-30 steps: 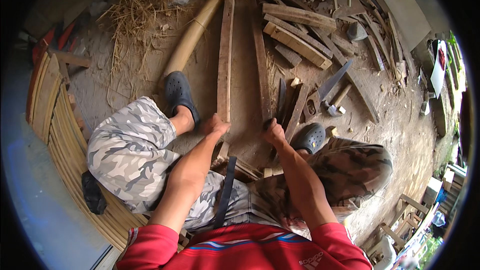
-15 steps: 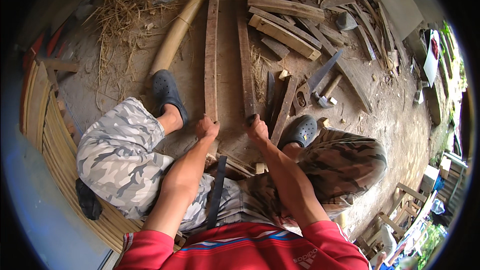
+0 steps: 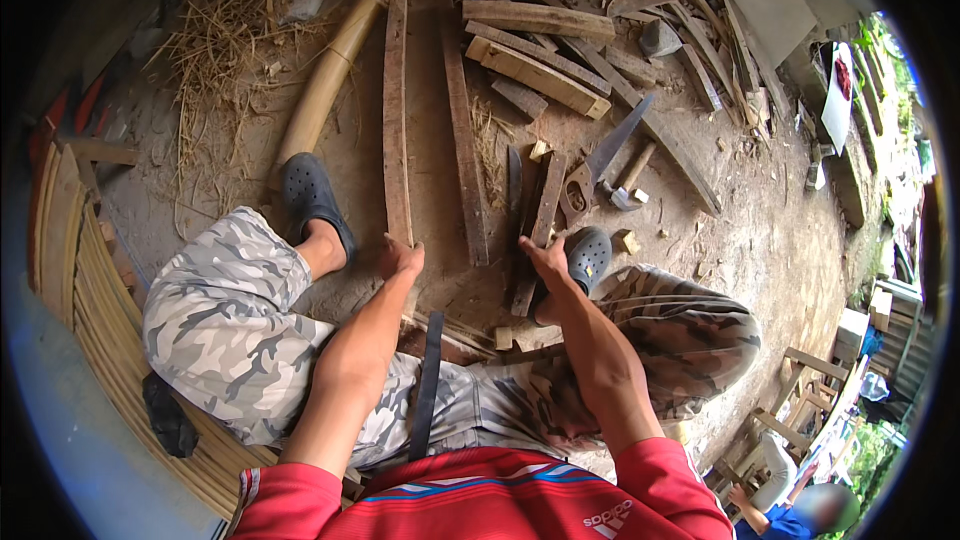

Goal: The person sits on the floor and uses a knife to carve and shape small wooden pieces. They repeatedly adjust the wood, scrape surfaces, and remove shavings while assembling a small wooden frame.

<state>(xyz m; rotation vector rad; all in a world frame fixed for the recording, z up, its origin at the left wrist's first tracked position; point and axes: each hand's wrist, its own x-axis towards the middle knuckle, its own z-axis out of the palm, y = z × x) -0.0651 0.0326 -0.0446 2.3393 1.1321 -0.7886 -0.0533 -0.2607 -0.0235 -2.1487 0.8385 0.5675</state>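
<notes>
My left hand (image 3: 402,259) is closed around the near end of a long wooden plank (image 3: 396,120) that runs away from me along the ground. Beside it lies a second, darker plank (image 3: 464,140), with neither hand on it. Over a short dark wooden piece (image 3: 550,195) near my right shoe is my right hand (image 3: 546,258). Its thumb and forefinger are spread apart above the wood; whether they touch it I cannot tell. Just right of that piece rest a handsaw (image 3: 607,153) with a wooden handle and a hammer (image 3: 632,185).
A thick bamboo pole (image 3: 330,85) lies at the left beyond my left shoe (image 3: 315,202), next to a heap of straw (image 3: 225,70). Timber offcuts (image 3: 540,72) are piled at the far right. Bent strips (image 3: 110,290) line the left side. A person in blue (image 3: 780,520) is at the lower right.
My right hand has let go of the darker plank and moved right to the short wooden piece. My left hand stays at its plank's end. The whole view has shifted slightly.
</notes>
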